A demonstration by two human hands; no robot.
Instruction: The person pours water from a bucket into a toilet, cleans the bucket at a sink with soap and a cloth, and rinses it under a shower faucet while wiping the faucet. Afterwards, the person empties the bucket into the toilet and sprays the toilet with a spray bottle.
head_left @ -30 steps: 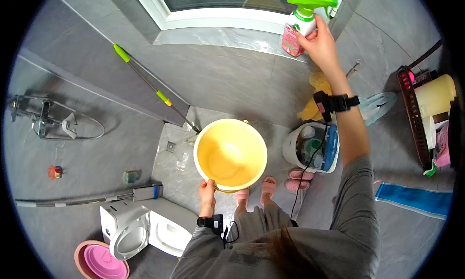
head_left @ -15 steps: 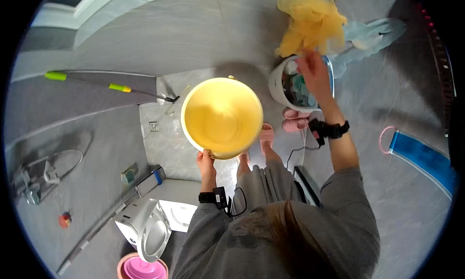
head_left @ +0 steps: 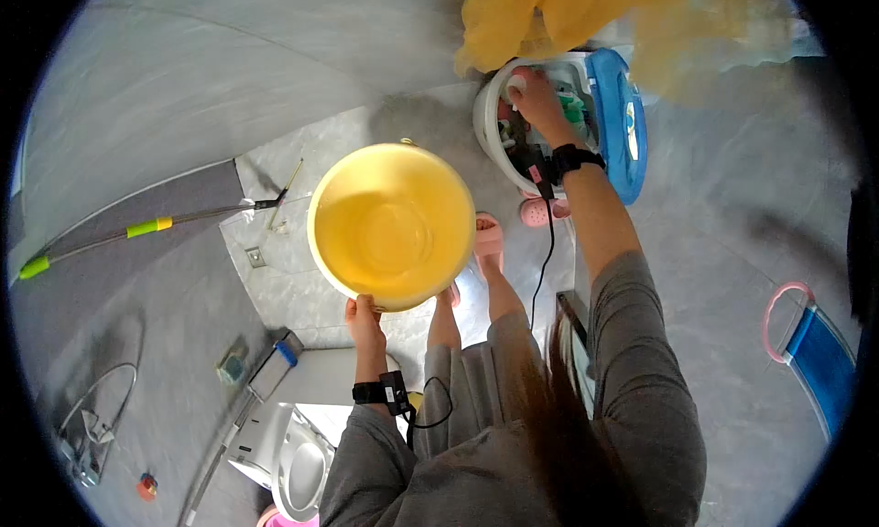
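Observation:
My left hand is closed on the near rim of a round yellow bucket, which tips its open mouth toward me. No contents show in the bucket. My right hand reaches into the mouth of a white bin with mixed items inside. Its fingers are curled around a small whitish thing that I cannot name. The bin's blue lid stands open along its right side. Sheer yellow cloth or bagging hangs just above the bin.
Pink clogs sit below the bin. A long-handled tool with green grips leans at the left. A white toilet is at the lower left. A blue item with a pink loop hangs at the right.
My right hand has moved down and left into the bin. The blue lid now shows fully. The view has shifted, and the yellow cloth looks larger. My left hand keeps hold of the bucket.

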